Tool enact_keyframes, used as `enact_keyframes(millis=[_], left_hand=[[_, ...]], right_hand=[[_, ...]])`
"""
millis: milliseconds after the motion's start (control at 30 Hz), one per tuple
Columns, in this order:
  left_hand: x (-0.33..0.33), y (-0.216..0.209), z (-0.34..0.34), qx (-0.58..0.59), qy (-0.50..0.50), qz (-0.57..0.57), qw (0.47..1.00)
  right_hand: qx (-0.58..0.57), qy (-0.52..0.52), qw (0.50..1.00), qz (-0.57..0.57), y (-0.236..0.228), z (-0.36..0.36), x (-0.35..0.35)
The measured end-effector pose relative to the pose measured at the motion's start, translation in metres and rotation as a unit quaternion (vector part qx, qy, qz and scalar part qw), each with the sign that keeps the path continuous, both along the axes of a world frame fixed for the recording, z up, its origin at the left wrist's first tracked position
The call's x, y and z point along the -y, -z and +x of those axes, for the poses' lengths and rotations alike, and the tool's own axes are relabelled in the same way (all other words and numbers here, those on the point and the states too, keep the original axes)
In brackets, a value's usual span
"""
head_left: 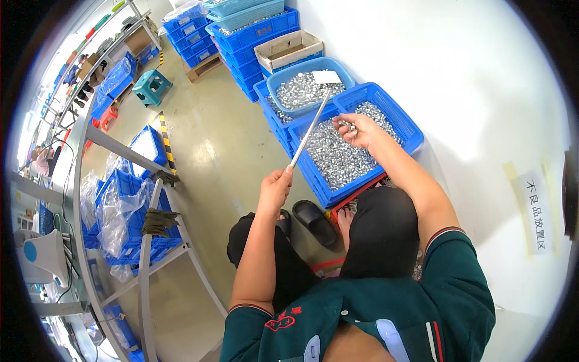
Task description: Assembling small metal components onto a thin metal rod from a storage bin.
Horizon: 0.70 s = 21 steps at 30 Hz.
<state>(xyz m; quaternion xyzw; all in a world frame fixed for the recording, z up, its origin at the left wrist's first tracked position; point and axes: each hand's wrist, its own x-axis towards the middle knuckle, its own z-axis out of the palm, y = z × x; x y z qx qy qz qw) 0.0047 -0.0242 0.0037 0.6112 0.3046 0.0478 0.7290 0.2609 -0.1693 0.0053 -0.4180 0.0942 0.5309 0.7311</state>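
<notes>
My left hand is closed around the lower end of a long, thin silver rod. The rod slants up and away, its far tip over a light-blue basket of small silver metal pieces. Several such pieces lie in my right hand, whose fingers curl around them. That hand is above a blue crate heaped with the same shiny pieces. A second blue basket, also with pieces in it, adjoins the crate on the right. Whether anything is threaded on the rod is too small to tell.
Stacked blue crates and a cardboard box stand behind the baskets. A white wall bounds the right. At left are a metal frame, plastic-wrapped crates and a teal stool. A black slipper lies on the floor.
</notes>
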Motion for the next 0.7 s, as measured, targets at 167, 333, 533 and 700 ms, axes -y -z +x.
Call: enact_keyframes(millis=[167,333,533,700], left_hand=[[0.0,0.002,0.001,0.011,0.013,0.023,1.0],[0.003,0.002,0.001,0.016,0.018,0.07,0.997],[-0.001,0.003,-0.005,-0.028,0.053,0.118,0.991],[-0.001,0.01,-0.005,-0.009,0.046,0.133,0.99]], right_hand=[[0.073,-0.035,0.997,0.011,-0.009,-0.003,0.005],[0.065,0.012,0.995,0.077,-0.007,0.008,0.012],[0.073,0.066,0.988,0.122,-0.022,0.001,0.015],[0.106,0.036,0.987,0.118,-0.028,-0.002,0.013]])
